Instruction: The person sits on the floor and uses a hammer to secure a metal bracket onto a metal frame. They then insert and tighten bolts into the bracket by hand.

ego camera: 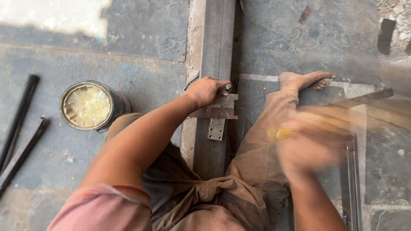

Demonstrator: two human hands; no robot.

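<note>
Left hand pins hinge plate on steel bar; right hand mid-swing, blurred.

Left hand (206,90) clenched over the top of the hinge plate (217,112), which lies across the long steel bar (213,51) running between the person's legs on the floor. Right hand (305,145) is motion-blurred, gripping what looks like a wooden-handled tool (364,115); the head can't be made out. Risk: the left fingers sit right at the plate, so an off-line blow could hit them; the plate looks only hand-held, so it could skid off the bar. The bare foot (305,80) is just beside the bar too. The open tin can (90,106) stands well apart at left, unlikely to be hit.
</note>
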